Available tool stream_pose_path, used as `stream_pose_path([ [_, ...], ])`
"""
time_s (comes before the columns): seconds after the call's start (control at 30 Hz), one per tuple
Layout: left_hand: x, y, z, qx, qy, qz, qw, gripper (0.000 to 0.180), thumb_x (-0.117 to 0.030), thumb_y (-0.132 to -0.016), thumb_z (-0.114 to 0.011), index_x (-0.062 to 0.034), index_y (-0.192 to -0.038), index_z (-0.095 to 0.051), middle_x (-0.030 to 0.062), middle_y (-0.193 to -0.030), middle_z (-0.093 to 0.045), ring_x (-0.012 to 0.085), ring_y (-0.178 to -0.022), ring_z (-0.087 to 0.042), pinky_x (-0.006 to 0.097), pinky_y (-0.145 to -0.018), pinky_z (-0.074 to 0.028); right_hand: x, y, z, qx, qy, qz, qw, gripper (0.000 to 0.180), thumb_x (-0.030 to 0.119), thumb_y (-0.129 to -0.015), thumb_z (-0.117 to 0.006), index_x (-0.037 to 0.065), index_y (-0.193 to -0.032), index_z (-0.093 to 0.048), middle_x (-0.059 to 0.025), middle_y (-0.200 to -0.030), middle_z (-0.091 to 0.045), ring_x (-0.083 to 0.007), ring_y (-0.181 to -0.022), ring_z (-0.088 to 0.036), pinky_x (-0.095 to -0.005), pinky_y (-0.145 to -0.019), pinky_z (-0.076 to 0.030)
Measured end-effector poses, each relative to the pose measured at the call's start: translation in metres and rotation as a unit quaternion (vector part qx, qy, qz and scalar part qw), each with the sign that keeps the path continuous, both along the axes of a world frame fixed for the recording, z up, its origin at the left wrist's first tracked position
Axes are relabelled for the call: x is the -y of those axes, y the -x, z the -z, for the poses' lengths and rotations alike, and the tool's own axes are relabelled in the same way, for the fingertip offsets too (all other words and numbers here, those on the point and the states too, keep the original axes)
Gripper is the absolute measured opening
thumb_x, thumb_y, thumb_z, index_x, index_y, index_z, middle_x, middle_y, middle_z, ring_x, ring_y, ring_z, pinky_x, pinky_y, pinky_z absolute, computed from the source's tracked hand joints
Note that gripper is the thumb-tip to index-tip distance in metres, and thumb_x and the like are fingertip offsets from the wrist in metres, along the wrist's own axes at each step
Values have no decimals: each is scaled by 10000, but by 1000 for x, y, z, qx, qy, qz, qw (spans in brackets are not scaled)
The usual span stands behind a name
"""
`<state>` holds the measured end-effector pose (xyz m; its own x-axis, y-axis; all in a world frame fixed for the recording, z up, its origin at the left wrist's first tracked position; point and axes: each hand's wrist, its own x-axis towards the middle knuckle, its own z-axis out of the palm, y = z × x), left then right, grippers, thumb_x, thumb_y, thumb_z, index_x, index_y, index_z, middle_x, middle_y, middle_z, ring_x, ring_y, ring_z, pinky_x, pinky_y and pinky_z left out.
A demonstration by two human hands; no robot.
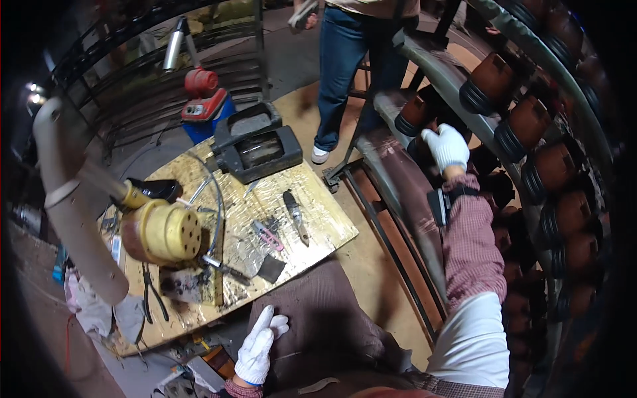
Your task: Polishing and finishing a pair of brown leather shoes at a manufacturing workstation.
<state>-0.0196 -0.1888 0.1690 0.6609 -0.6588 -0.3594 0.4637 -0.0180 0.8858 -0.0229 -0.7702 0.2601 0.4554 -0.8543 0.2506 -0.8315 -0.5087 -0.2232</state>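
My right hand point(446, 147), in a white knit glove, reaches out to the rack at the right. Its fingers curl over something dark on the shelf, which the hand itself mostly hides. Right beside it sits a brown piece with a black ribbed base point(413, 114), like part of a shoe or boot. My left hand point(255, 348), also white-gloved, is held open over my lap, fingers stretched, holding nothing. A knife with a dark handle point(295, 217), pink-handled snips point(268, 235) and black-handled pliers point(154, 295) lie on the worktable point(325, 229) ahead.
A yellow round fixture with holes point(162, 232) stands at the table's left, under a thick grey pipe point(79, 205). A black machine point(259, 146) occupies the far corner. Several brown-and-black pieces point(531, 126) fill the rack rows. Another person point(348, 60) stands beyond.
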Motion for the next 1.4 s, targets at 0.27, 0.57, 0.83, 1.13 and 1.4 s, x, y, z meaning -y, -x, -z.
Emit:
stream_pose_path([
  [0.27,-7,31,-11,-98,122,2,988,548,-254,-1175,-353,41,-1637,-337,176,-1501,-586,261,-1375,-585,424,-1164,-467,-249,97,-58,219,-192,-331,898,228,170,-817,-830,-4,-841,-684,-131,-720,-611,-274,-639,-620,-349,-616,-486],
  [0.57,-73,-22,144,-202,551,-66,807,544,-453,-1114,-437,-56,-1481,-500,189,-1462,-600,348,-1277,-646,575,-1125,-524,-403,113,-30,19,-106,-786,609,508,296,-814,-790,67,-1264,-736,-185,-1322,-696,-246,-763,-728,-381,-643,-559],
  [0.83,-148,-116,180,-53,437,-279,854,770,-594,-1078,-406,3,-1564,-375,242,-1510,-553,375,-1337,-610,536,-1118,-539,-389,130,11,37,-120,-621,774,495,265,-813,-810,63,-1262,-759,-255,-1330,-696,-359,-830,-722,-424,-723,-553],
  [1.13,-149,-122,140,-9,428,-275,861,876,-630,-1026,-524,25,-1584,-356,246,-1540,-525,381,-1384,-567,548,-1164,-489,-386,142,26,-26,-148,-554,818,488,292,-837,-812,72,-1268,-747,-240,-1341,-701,-397,-1082,-723,-444,-900,-565],
  [1.4,-144,-38,74,76,373,-105,919,984,-662,-980,-628,45,-1601,-339,249,-1568,-500,387,-1427,-529,558,-1205,-445,-390,124,37,9,-121,-600,791,466,334,-873,-774,98,-1275,-756,-213,-1326,-707,-369,-897,-725,-430,-776,-561],
])
